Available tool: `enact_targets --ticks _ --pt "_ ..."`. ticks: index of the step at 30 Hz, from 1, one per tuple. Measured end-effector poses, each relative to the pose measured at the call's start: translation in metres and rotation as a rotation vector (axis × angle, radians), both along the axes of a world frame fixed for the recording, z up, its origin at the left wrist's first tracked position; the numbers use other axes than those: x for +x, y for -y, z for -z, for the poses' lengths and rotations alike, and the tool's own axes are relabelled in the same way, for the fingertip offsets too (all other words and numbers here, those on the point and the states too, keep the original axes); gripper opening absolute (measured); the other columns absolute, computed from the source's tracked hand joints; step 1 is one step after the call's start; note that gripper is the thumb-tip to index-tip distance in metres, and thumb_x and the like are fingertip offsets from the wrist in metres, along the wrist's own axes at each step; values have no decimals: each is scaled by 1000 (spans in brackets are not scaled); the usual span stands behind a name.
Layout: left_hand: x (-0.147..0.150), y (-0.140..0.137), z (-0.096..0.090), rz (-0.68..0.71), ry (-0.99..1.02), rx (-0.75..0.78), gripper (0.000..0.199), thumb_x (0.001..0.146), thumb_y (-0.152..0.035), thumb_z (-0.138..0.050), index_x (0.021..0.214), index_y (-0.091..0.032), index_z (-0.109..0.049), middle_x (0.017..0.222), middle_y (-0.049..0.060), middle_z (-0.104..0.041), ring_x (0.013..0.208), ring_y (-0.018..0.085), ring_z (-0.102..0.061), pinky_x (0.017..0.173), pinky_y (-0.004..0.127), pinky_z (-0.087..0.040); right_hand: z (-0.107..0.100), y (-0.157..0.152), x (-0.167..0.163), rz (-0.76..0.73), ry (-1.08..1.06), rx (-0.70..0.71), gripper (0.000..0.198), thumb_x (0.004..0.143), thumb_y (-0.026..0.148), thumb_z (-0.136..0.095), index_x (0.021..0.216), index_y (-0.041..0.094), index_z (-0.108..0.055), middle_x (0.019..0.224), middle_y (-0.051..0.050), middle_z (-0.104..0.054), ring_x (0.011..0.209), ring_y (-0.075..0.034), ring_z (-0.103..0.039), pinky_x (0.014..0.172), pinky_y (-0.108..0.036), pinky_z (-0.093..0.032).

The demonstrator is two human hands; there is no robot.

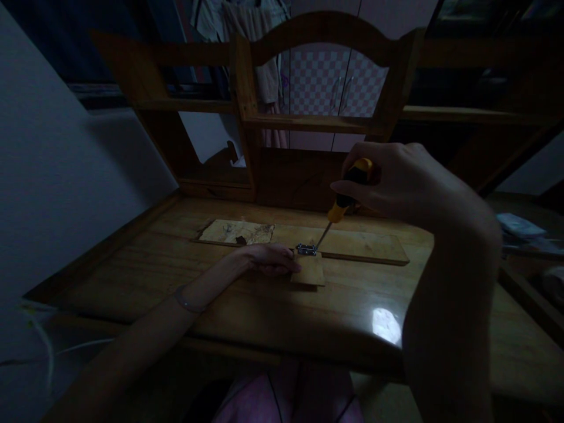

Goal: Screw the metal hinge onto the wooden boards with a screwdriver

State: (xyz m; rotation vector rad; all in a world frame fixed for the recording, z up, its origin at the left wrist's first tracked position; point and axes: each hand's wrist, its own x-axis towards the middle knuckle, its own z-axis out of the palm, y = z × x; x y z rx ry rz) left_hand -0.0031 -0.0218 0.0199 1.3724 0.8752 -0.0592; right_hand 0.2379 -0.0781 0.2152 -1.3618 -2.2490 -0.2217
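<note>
My right hand is closed around the black and yellow handle of a screwdriver. The screwdriver slants down to the left, and its tip meets the right end of a small metal hinge. That hinge lies where a small square wooden piece meets a long wooden board. My left hand grips the left edge of the small piece, with the thumb on top and the other fingers curled. Whether the tip sits in a screw is too small to tell.
The board's left part has a pale, damaged surface with dark marks. Beneath everything is a glossy wooden desk, with a wooden shelf unit along its back. A wall stands at left; a plastic-wrapped item lies far right.
</note>
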Motion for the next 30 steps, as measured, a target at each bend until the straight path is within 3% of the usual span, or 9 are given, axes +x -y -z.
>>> enact_targets --ticks 9,20,30 --pt "0 3 -5 -8 2 -7 49 73 -53 -77 55 -17 -49 41 -5 -43 29 5 -31 27 18 -16 2 -6 1 -20 -18 -69 26 82 43 -66 97 22 -68 77 -5 -66 73 -24 -62 64 -34 -42" --pt "-2 -1 4 -17 21 -14 45 73 -50 -78 58 -17 -51 44 -6 -46 29 4 -31 27 18 -18 2 -6 2 -24 -10 -55 25 83 44 -65 95 22 -69 76 -5 -66 73 -24 -63 62 -33 -41" --pt "0 0 0 -15 -6 -16 50 70 -54 -79 57 -17 -49 43 -6 -44 29 4 -31 27 17 -18 1 -3 -2 -15 4 -50 21 83 40 -65 94 22 -68 77 -5 -68 73 -24 -65 63 -33 -41"
